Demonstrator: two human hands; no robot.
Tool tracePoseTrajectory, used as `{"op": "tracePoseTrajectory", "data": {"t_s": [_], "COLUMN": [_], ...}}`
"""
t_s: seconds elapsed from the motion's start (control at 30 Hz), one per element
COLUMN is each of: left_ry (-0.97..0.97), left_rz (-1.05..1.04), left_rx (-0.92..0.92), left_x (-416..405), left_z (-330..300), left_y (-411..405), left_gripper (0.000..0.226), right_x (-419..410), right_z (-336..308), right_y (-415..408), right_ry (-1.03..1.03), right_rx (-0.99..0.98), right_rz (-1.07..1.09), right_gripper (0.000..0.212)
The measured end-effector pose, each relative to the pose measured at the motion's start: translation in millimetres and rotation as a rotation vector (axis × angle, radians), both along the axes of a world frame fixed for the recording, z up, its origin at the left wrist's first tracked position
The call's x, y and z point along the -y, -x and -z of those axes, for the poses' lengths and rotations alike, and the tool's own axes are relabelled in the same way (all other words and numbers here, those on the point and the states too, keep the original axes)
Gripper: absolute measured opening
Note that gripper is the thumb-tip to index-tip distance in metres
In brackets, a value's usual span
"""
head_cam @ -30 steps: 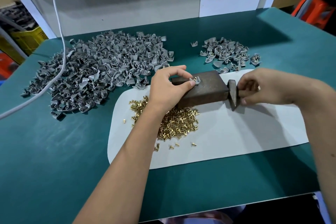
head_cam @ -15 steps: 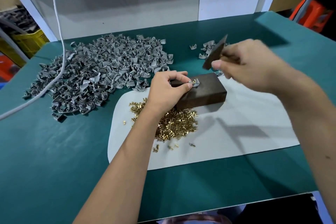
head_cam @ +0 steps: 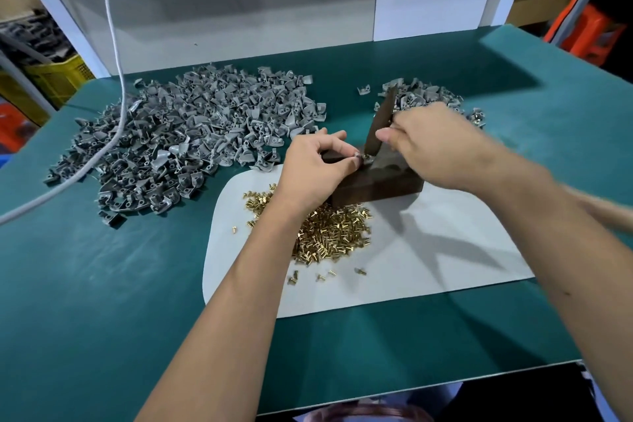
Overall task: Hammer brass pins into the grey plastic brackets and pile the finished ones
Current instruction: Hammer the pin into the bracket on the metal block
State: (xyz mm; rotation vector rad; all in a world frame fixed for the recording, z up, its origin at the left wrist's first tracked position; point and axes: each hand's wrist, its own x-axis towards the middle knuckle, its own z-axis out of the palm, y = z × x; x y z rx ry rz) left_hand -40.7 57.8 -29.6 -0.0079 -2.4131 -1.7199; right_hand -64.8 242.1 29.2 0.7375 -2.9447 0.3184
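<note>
Left hand [head_cam: 315,164] at centre of view, thumb and forefinger pinching a grey bracket [head_cam: 359,158] down on the top face of the dark block [head_cam: 376,181]; a glint of brass shows at the bracket, too small to resolve further. Right hand [head_cam: 442,144] at 2 o'clock from the left, fingers curled around the hammer [head_cam: 382,123] handle. Hammer head tilted, upper end toward 12 o'clock, lower end down at the bracket; contact cannot be confirmed because of blur. Block sits on the white mat [head_cam: 428,271], at the mat's 12 o'clock edge. Loose pins [head_cam: 329,233] heaped on the mat at 6 o'clock from the block, touching its near side, with a few strays further toward 6. Large bracket heap [head_cam: 191,137] on the green table [head_cam: 102,319] at 9 to 10 o'clock from the block. Small pile [head_cam: 428,96] at 1 o'clock, partly hidden behind the right hand. White cable [head_cam: 113,79] hangs down across the large heap at 10 o'clock.
</note>
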Motion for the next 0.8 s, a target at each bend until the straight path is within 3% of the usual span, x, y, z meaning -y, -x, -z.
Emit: {"op": "tracePoseTrajectory", "data": {"t_s": [0.07, 0.17, 0.3, 0.37, 0.53, 0.63, 0.7, 0.8], "left_ry": [0.002, 0.009, -0.023, -0.010, 0.011, -0.013, -0.003, -0.006], "left_rz": [-0.015, -0.012, -0.005, -0.007, -0.010, -0.001, 0.000, -0.004], "left_rx": [0.010, 0.011, -0.005, -0.001, 0.004, -0.006, -0.008, -0.006], "left_x": [0, 0, 0, 0, 0, 0, 0, 1], "left_z": [-1, 0, 4, 3, 2, 1, 0, 1], "left_y": [0, 1, 2, 1, 1, -1, -1, 3], "left_gripper": [0.018, 0.015, 0.014, 0.014, 0.015, 0.023, 0.025, 0.025], "right_x": [-3, -5, 4, 1, 1, 6, 1, -5], "right_z": [-9, -12, 1, -10, -14, 2, -4, -13], "right_y": [3, 0, -6, -1, -3, -6, -5, -2], "right_ry": [0.014, 0.307, 0.036, -0.071, 0.253, 0.044, -0.049, 0.143], "right_rx": [-0.075, -0.198, 0.006, -0.005, -0.147, 0.030, -0.005, -0.225], "right_rz": [0.007, 0.019, -0.034, -0.029, 0.015, 0.008, 0.011, 0.060], "right_gripper": [0.042, 0.031, 0.036, 0.041, 0.030, 0.033, 0.037, 0.030]}}
